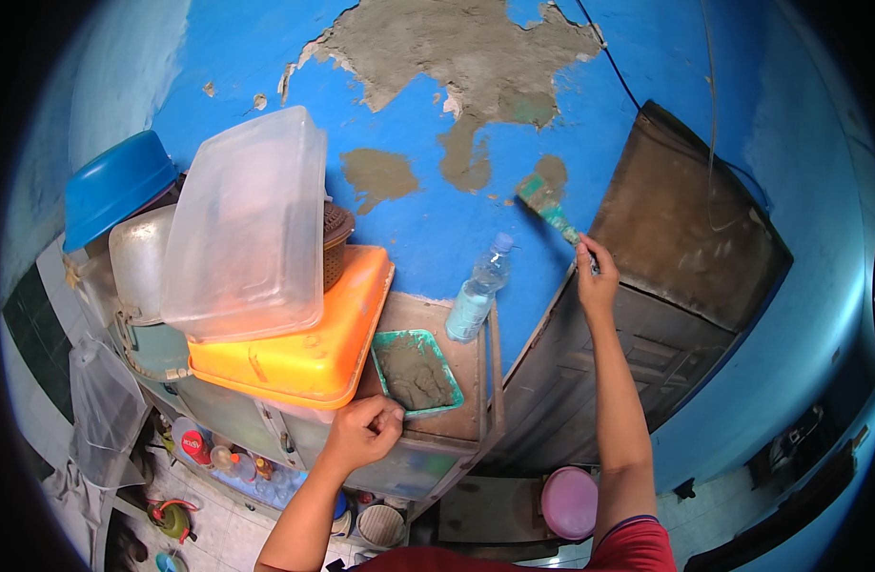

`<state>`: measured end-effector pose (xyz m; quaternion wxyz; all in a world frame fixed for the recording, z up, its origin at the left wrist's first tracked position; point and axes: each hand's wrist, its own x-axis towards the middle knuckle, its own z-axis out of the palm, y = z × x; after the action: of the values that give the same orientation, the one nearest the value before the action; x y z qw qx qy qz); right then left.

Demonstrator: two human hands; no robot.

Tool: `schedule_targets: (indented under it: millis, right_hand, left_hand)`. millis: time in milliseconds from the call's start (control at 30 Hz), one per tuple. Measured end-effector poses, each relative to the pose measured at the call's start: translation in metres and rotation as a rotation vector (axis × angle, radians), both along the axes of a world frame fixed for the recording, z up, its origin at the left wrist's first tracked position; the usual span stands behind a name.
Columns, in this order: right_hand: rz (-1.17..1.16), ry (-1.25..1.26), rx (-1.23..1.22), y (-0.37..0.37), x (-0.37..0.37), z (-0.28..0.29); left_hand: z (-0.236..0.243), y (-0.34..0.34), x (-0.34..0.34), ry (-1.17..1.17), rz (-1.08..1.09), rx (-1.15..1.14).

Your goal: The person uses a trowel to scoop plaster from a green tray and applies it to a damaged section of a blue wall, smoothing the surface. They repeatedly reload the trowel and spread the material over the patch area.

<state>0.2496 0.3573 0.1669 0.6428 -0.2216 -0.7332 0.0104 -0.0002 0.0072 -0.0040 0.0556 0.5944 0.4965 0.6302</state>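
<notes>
Blue wall (418, 229): painted plaster with a large grey-brown mortar patch (437, 57) high up, its edges ragged, and smaller smears below.
Right hand (598, 275): raised at the wall, fingers closed around the handle of a scraper-like tool (544, 203).
Tool: flat, green and mortar-smeared, its broad end beside a small smear.
Left hand (364, 434): low, fingers curled, at the near left corner of the green tray (434, 412); cannot tell whether it grips the rim.
Green tray: on the wooden counter (473, 374), holding wet-looking mortar (411, 370).
Plastic bottle (478, 297): upright behind the tray, blue-capped, with pale blue contents.
Left of the tray: an upturned orange tub (285, 360), with a translucent bin (252, 219) on top.
Right side: a tall brown cabinet (690, 224); below, a round pink seat (569, 502).
</notes>
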Motion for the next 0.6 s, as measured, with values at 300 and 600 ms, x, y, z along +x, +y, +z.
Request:
schedule_targets:
  millis: [300,600]
  right_hand:
    - [-0.138,0.063,-0.164,0.001,-0.031,0.006]
    - [-0.117,0.067,-0.147,-0.01,-0.026,-0.052]
  left_hand:
    - [0.0,-0.003,0.0,-0.039,0.028,-0.016]
    - [-0.001,-0.002,0.003,-0.057,0.031,-0.018]
